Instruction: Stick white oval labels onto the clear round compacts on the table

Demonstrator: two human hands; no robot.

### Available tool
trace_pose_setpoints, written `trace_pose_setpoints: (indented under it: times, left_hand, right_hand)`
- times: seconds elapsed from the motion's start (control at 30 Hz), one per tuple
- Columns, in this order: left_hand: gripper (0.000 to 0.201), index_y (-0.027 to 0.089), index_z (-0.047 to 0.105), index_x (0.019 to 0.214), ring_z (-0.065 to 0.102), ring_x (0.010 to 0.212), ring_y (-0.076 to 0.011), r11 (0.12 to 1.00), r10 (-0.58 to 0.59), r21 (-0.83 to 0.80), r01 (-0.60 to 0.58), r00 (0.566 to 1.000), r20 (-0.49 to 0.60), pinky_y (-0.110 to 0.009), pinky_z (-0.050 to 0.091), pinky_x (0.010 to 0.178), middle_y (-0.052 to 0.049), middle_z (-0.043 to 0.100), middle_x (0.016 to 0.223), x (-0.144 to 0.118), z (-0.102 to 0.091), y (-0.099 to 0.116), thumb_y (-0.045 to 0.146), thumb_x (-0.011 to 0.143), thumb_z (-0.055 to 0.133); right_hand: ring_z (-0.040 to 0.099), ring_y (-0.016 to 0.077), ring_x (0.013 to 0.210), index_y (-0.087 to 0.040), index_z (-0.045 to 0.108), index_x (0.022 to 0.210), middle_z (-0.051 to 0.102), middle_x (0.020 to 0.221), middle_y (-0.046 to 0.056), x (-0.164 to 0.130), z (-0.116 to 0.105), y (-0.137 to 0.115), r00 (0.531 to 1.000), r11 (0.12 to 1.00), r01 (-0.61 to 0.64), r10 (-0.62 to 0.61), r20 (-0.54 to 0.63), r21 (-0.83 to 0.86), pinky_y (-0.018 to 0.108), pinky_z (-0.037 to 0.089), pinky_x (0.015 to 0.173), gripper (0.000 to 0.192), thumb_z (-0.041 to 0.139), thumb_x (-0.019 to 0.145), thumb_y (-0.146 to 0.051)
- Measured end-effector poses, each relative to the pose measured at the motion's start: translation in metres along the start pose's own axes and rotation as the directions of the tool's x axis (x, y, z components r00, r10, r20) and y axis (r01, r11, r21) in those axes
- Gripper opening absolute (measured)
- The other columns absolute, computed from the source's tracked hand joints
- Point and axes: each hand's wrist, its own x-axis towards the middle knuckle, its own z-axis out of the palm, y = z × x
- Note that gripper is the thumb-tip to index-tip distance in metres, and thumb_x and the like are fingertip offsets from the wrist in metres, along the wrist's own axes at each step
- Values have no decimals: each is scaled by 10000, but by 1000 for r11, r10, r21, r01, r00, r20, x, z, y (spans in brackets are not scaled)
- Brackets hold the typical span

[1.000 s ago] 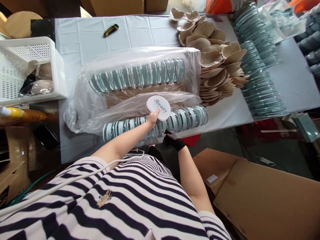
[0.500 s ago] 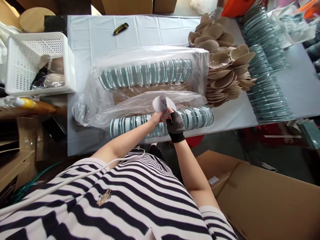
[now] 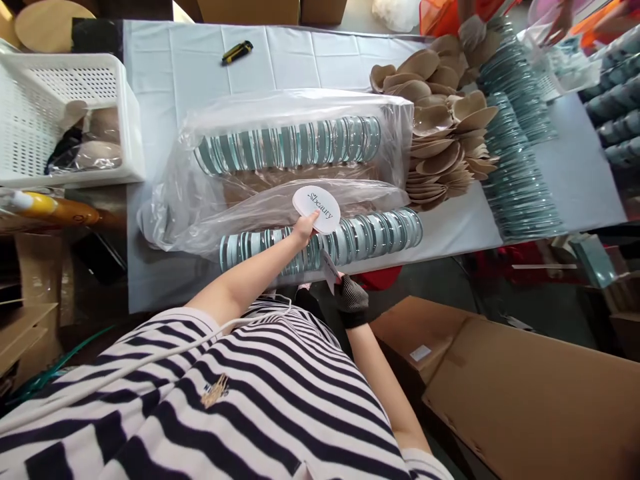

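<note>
My left hand pinches a white oval disc printed with dark lettering, held above the near row of teal-rimmed round cases at the table's front edge. My right hand, in a black mesh glove, sits below the table edge and holds a small white slip between its fingers. A second row of the same cases lies inside a clear plastic bag behind.
A heap of beige shell-shaped pads lies right of the bag, then long stacks of teal discs. A white basket stands at left, a yellow-black cutter far back. Cardboard boxes sit below right. Another person's gloved hand reaches in at the top.
My right hand has pulled away from the white disc and dropped below the table edge with a small white slip. The disc now faces up, lettering showing.
</note>
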Motion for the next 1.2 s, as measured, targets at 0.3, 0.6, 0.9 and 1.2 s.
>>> trace_pose_setpoints:
  times: [0.3,0.6,0.9,1.2]
  left_hand:
    - [330,129,655,1224,691,1086,-226,999,51,-7,-51,998,24,-351,566,959,-100,725,1170,-3,-6,-6,188,901,619]
    - [340,123,654,1231,682,1112,-240,999,28,-40,-28,1000,0,-387,549,1001,-104,729,1160,-5,-9,-4,187,899,614]
    - [260,123,695,1127,682,1099,-241,996,88,10,-88,996,4,-389,543,996,-103,725,1166,-3,-6,-8,201,887,634]
    - [303,102,696,1111,711,976,-242,999,40,18,-45,974,221,-367,573,904,-121,751,1046,-31,-15,9,214,830,709]
  right_hand:
    - [683,246,907,-197,560,1224,711,1051,113,50,-24,-34,940,982,-167,185,286,-87,314,448,736,350,353,1007,-377]
    - [630,278,950,-163,658,971,667,898,156,73,10,-34,934,911,-258,150,325,321,411,459,832,174,510,888,-199]
    - [549,151,542,-184,639,946,554,618,-9,79,-14,-27,900,654,-321,-15,435,685,277,486,553,307,470,888,-434]
    - [400,268,1381,-101,490,1385,480,1449,190,112,-72,-52,935,928,189,-69,-349,321,438,341,1136,564,434,899,-383]
